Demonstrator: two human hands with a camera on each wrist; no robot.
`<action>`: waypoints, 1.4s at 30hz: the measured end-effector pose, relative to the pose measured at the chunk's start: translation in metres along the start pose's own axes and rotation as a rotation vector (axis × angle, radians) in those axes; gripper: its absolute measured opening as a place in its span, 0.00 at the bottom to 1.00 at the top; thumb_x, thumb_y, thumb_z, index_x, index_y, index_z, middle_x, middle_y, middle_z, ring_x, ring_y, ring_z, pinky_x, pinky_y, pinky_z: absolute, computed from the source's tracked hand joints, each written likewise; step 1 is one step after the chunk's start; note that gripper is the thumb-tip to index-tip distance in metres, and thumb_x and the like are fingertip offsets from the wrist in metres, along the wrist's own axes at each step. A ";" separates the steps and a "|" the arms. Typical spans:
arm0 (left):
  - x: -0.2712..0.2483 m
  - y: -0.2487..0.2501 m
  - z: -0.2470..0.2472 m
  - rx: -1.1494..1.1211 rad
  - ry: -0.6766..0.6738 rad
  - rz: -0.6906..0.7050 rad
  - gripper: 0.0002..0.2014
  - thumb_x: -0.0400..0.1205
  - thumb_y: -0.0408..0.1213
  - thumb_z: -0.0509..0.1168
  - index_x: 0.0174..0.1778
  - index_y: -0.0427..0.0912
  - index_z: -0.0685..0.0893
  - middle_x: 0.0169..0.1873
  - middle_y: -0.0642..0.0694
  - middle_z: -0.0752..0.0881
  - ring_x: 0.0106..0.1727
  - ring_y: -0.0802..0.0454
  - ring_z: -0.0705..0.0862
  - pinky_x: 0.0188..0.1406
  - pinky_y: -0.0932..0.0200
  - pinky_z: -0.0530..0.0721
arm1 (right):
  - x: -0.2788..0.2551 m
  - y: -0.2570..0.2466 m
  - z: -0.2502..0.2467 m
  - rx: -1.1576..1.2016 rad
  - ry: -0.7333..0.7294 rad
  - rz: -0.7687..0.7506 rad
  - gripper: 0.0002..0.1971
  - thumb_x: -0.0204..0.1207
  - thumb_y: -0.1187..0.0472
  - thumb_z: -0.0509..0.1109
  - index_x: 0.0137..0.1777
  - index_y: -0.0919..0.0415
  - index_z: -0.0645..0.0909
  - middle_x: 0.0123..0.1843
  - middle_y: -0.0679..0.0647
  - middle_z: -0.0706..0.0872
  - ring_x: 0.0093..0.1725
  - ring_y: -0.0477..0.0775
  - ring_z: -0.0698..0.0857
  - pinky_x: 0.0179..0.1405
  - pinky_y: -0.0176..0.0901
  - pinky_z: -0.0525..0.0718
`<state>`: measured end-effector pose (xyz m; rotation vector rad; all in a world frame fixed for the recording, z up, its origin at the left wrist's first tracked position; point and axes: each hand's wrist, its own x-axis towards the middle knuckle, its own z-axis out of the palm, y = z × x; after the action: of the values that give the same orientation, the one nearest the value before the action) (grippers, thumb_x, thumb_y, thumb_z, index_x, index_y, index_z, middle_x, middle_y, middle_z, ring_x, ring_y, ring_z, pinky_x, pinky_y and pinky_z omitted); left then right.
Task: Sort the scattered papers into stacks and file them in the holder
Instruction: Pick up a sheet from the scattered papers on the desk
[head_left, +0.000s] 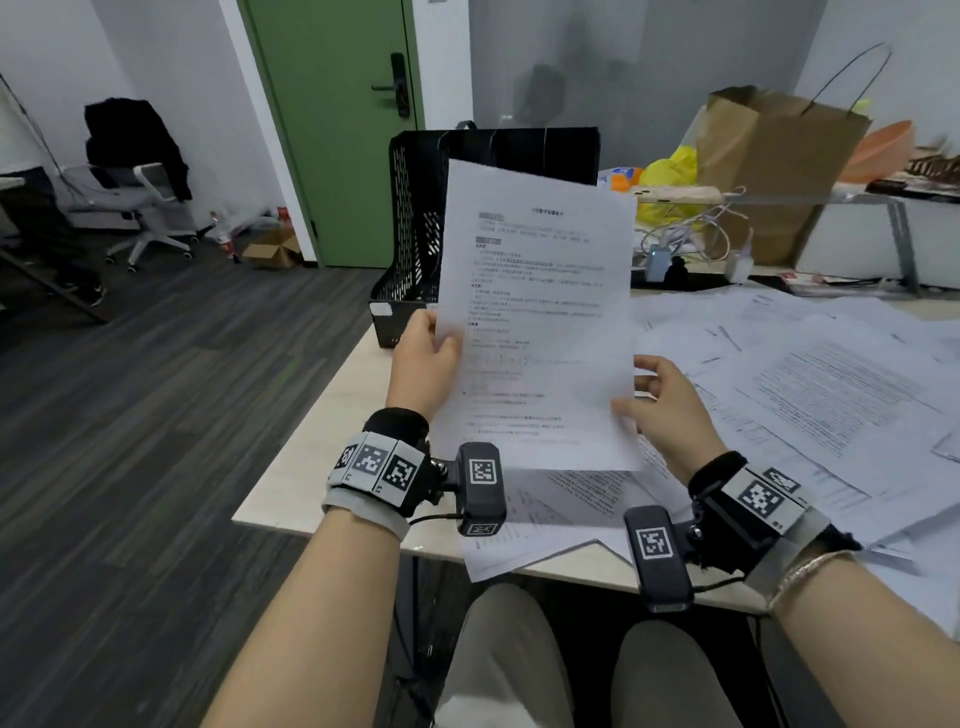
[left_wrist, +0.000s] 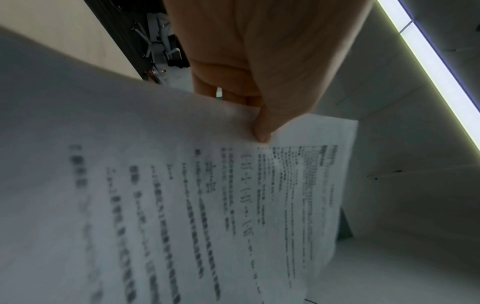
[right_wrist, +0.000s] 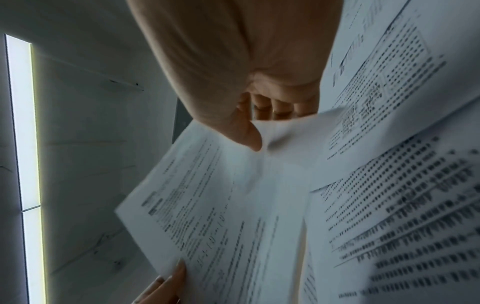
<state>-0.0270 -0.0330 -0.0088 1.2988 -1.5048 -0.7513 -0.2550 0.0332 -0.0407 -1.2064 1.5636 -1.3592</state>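
A printed sheet of paper (head_left: 535, 312) stands upright in the air above the near end of the desk, held with both hands. My left hand (head_left: 428, 353) pinches its left edge, thumb on the front, as the left wrist view shows on the sheet (left_wrist: 207, 205). My right hand (head_left: 660, 400) pinches the lower right edge, thumb on the sheet (right_wrist: 221, 205). Behind the sheet stands the black mesh file holder (head_left: 415, 208) at the desk's far left corner. Several scattered papers (head_left: 805, 389) cover the desk to the right and beneath the sheet.
The light wooden desk (head_left: 332, 415) has its left edge by my left arm. A brown paper bag (head_left: 769, 156), yellow bag (head_left: 670, 171), cables and chargers (head_left: 685, 244) crowd the far side. An office chair (head_left: 140, 192) and green door (head_left: 337, 130) lie beyond on the left.
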 end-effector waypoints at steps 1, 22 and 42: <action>-0.001 0.000 -0.002 0.009 0.015 0.012 0.01 0.85 0.31 0.59 0.49 0.41 0.73 0.39 0.53 0.79 0.41 0.56 0.79 0.36 0.69 0.76 | 0.000 -0.001 0.002 0.019 0.002 0.000 0.22 0.75 0.73 0.66 0.64 0.53 0.71 0.60 0.59 0.83 0.56 0.58 0.84 0.47 0.45 0.83; -0.013 -0.052 -0.083 0.158 0.126 -0.299 0.19 0.80 0.25 0.53 0.66 0.42 0.70 0.57 0.48 0.78 0.56 0.48 0.77 0.49 0.54 0.76 | 0.006 0.000 0.097 -0.149 -0.278 0.019 0.15 0.72 0.77 0.66 0.55 0.61 0.83 0.54 0.56 0.84 0.36 0.48 0.82 0.27 0.33 0.81; -0.015 -0.088 -0.050 0.888 -0.464 -0.535 0.51 0.64 0.68 0.71 0.79 0.48 0.60 0.78 0.38 0.61 0.77 0.34 0.59 0.74 0.34 0.63 | -0.003 0.004 0.110 -0.448 -0.425 -0.020 0.15 0.72 0.66 0.73 0.59 0.55 0.83 0.60 0.48 0.83 0.45 0.47 0.84 0.40 0.37 0.79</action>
<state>0.0505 -0.0324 -0.0754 2.3793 -1.9935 -0.7715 -0.1514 0.0028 -0.0642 -1.6541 1.5811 -0.7064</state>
